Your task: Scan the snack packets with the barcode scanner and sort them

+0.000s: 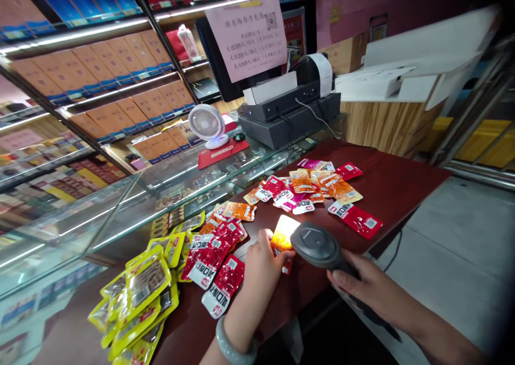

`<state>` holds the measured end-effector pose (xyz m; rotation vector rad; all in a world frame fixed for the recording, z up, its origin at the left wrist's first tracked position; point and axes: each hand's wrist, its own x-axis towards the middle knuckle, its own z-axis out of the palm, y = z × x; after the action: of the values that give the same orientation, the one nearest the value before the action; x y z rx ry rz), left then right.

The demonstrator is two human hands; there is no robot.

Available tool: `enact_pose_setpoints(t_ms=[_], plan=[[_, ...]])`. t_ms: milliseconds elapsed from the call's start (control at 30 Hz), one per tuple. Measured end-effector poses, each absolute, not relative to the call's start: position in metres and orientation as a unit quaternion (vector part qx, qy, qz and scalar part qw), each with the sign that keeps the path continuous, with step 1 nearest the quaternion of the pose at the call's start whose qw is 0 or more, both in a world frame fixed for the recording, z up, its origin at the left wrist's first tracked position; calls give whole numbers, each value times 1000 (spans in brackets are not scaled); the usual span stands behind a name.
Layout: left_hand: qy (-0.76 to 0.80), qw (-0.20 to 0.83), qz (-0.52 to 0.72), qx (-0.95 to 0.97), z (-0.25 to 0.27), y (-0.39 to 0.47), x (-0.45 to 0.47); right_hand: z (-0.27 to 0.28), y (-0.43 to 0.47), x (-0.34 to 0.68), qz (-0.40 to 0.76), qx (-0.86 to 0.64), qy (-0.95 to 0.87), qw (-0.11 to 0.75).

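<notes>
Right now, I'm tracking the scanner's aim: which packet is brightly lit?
The orange packet in the left hand, beside the scanner: its face glares whitish-yellow; no other packet glows.

Left hand [263,258] in a fingertip pinch, right hand [364,282] in a curled grip

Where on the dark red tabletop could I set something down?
Bare tabletop shows at right, between the rightmost orange packet and the edge. The left is crowded with piled yellow packets and overlapping red packets.
</notes>
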<state>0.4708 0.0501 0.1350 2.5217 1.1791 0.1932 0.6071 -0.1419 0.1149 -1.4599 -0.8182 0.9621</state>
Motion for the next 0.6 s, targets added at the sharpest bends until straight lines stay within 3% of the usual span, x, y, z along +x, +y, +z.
enact_pose_setpoints(t_ms=[233,433,600], plan=[[449,150,77,878,146,68,430,118,-128,594,443,-596,-374,555],[501,-78,186,842,169,91,405,119,-129,598,446,-582,-390,557],[329,13,198,923,163,70,474,121,-153,616,364,-628,-384,570]])
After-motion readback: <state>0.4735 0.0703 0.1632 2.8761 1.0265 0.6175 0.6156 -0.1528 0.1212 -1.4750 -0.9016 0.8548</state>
